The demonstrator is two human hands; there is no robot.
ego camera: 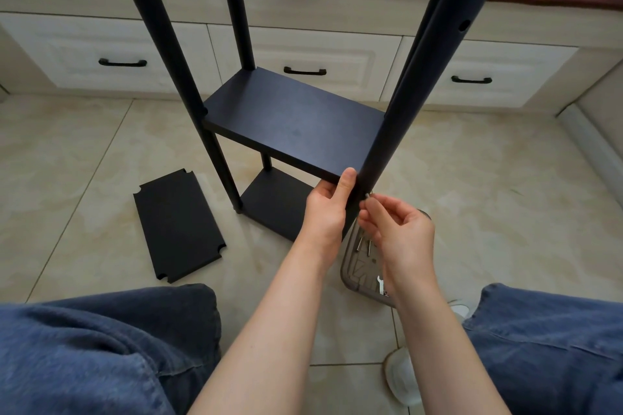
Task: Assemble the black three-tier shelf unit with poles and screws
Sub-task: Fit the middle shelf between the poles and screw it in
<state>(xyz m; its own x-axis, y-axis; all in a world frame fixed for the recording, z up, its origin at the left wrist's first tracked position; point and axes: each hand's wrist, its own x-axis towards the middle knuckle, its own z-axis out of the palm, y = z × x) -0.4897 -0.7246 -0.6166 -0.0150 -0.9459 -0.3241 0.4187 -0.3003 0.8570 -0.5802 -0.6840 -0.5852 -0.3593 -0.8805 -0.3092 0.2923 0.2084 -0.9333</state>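
The black shelf unit stands on the tiled floor with a bottom board (273,205) and a middle board (293,121) held between four black poles. My left hand (328,209) grips the near right corner of the middle board, thumb up against the near right pole (418,84). My right hand (397,229) pinches a small silver screw (366,195) at that pole, just under the board. A third black board (178,224) lies flat on the floor to the left.
A clear plastic tray (362,266) with several screws and a small white wrench sits on the floor under my right hand. White drawers (303,61) with black handles run along the back. My knees in blue jeans frame the bottom.
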